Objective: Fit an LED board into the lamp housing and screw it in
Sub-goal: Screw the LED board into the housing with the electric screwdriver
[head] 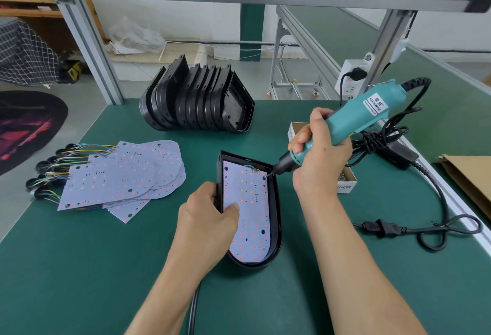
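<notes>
A black D-shaped lamp housing (276,201) lies on the green bench in front of me. A white LED board (252,217) with red and orange dots sits inside it. My left hand (210,225) grips the housing's left wall, with the thumb pressing on the board. My right hand (316,148) holds a teal electric screwdriver (364,119), tilted, its bit tip touching the board's upper right corner hole (265,175). Thin wires show at the board's top edge.
A fanned pile of spare LED boards (125,175) with wire tails lies at the left. A row of nested black housings (196,100) stands behind. A small cardboard screw box (345,177) sits behind my right hand. Black power cables (435,228) loop at the right.
</notes>
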Action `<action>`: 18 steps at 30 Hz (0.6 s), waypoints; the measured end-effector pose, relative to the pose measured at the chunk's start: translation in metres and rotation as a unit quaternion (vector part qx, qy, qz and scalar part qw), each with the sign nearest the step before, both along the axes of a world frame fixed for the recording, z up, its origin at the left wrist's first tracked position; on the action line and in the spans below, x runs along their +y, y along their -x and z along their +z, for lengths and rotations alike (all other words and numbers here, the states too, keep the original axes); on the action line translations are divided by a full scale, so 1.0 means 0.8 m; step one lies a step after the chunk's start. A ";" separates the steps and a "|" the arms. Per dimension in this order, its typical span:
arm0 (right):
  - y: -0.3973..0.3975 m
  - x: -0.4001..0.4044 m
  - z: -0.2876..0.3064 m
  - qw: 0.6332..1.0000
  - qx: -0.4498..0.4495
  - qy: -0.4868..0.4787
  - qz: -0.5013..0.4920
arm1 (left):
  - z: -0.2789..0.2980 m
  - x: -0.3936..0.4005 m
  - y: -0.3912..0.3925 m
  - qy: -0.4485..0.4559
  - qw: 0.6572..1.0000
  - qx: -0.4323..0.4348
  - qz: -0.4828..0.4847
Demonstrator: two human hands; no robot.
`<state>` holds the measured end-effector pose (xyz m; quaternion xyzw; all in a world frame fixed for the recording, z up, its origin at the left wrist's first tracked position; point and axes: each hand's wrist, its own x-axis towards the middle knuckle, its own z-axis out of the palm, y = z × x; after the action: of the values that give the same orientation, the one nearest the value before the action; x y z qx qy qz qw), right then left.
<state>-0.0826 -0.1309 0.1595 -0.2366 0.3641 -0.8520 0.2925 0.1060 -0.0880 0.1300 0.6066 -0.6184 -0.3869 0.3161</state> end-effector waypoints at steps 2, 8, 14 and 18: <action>0.000 0.000 0.000 1.000 -0.001 0.001 0.000 | 0.000 0.000 0.000 0.001 1.000 0.004 -0.001; 0.000 -0.001 0.000 1.000 -0.002 -0.001 -0.006 | -0.002 0.000 0.000 0.006 1.000 0.002 -0.001; 0.001 -0.001 -0.001 1.000 -0.004 0.004 -0.003 | -0.003 0.000 -0.001 0.002 1.000 0.009 -0.009; 0.001 -0.001 -0.002 1.000 -0.001 0.005 0.000 | -0.003 0.000 -0.001 0.006 1.000 0.005 -0.012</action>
<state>-0.0836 -0.1319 0.1581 -0.2375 0.3593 -0.8541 0.2916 0.1071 -0.0882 0.1277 0.5950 -0.6266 -0.3899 0.3182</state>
